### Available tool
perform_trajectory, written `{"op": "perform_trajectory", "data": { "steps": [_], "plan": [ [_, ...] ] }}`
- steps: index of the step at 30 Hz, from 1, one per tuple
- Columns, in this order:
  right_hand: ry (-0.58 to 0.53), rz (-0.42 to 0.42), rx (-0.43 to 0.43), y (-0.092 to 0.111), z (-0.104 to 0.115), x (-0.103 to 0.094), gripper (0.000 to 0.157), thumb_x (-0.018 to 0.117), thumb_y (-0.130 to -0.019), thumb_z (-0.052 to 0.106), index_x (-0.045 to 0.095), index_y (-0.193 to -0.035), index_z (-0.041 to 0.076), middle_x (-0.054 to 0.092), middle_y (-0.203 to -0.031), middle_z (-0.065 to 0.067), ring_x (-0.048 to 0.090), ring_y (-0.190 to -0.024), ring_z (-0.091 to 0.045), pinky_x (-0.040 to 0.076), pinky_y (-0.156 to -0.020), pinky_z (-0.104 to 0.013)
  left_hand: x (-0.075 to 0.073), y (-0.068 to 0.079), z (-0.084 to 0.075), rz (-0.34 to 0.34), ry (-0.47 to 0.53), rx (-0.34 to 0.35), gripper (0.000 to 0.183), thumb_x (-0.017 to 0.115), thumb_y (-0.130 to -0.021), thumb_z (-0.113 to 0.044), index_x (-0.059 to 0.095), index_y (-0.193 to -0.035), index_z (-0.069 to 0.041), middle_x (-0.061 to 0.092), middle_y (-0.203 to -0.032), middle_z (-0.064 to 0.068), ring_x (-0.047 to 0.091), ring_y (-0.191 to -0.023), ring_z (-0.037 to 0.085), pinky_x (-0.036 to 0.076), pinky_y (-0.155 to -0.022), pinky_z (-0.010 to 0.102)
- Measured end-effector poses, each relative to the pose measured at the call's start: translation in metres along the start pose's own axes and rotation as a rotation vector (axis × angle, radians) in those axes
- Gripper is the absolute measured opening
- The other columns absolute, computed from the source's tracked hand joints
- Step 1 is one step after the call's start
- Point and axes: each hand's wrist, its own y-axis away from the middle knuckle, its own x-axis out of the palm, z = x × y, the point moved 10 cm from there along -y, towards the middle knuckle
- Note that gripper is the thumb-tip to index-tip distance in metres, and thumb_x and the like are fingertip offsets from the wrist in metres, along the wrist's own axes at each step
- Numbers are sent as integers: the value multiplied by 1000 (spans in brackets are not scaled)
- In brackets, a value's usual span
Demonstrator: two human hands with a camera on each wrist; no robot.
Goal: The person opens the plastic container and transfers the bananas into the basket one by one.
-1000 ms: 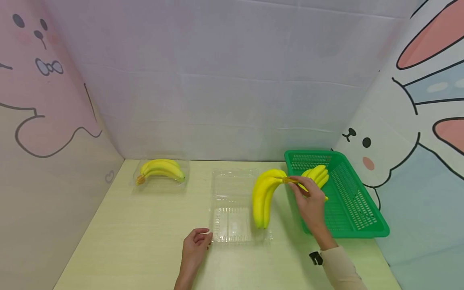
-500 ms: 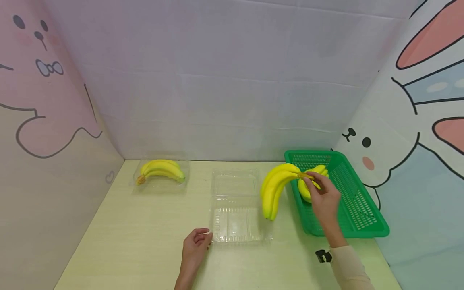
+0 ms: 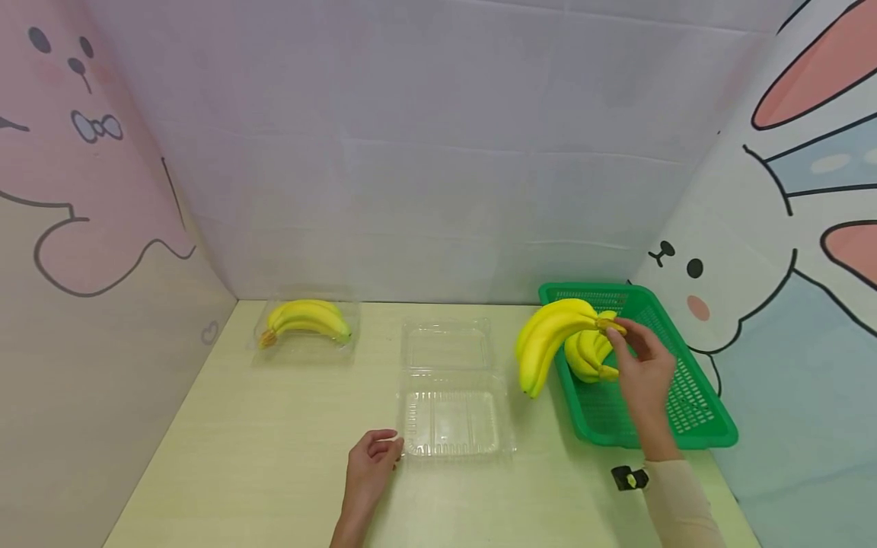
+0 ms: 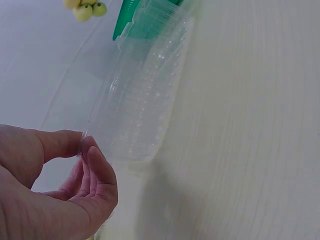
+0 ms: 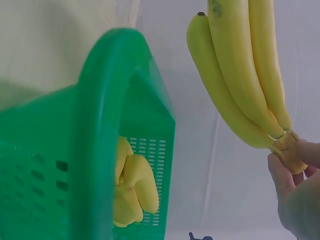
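Note:
My right hand [image 3: 647, 377] pinches the brown stem of a bunch of bananas [image 3: 553, 335], which hangs over the left rim of the green basket [image 3: 699, 396]. In the right wrist view the thumb and fingers grip that stem, and the bananas [image 5: 235, 75] point upward in the picture. Inside the basket lies another bunch of bananas [image 3: 585, 358], partly behind the held one. My left hand [image 3: 370, 464] pinches the near left edge of a clear plastic clamshell box [image 3: 448, 426], which lies with its lid laid back on the table. The left wrist view shows thumb and fingertips on its thin rim [image 4: 85, 142].
At the back left, another clear plastic box [image 3: 336, 354] holds a bunch of bananas [image 3: 308, 316]. The light wooden table [image 3: 260, 441] is bounded by a pale cloth wall [image 3: 425, 190] behind and printed cartoon panels at both sides.
My right hand has carried the bunch of bananas rightward and slightly back, from beside the clear box to above the basket's left edge. The left hand has stayed at the box's edge.

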Motion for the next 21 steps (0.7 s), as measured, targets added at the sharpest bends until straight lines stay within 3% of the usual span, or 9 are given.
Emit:
{"op": "perform_trajectory", "data": {
  "steps": [3,10,21],
  "plan": [
    [14,-20,44,-2,-6,-7,24,69,-96,-2,70,-119,-8,74,-109,-3,69,-98,-2,54,-84,-12,0,0,-1,1,0,7,27,71,-95,-5,63,-116,10,72,-92,17,69,-77,23,55,-62,22],
    [-204,-112,203,-6,-29,-26,30,72,-94,0,67,-120,-13,70,-105,-3,72,-95,-9,56,-84,-17,1,0,-2,-9,0,4,26,72,-95,-4,63,-115,10,72,-91,16,68,-76,21,55,-61,23],
    [-186,-229,264,-13,-42,-56,24,76,-92,6,74,-114,-3,70,-106,-4,74,-91,-8,57,-80,-16,1,0,-1,1,12,-5,27,71,-95,-5,63,-116,10,71,-88,12,67,-74,20,55,-61,23]
  ]
}}
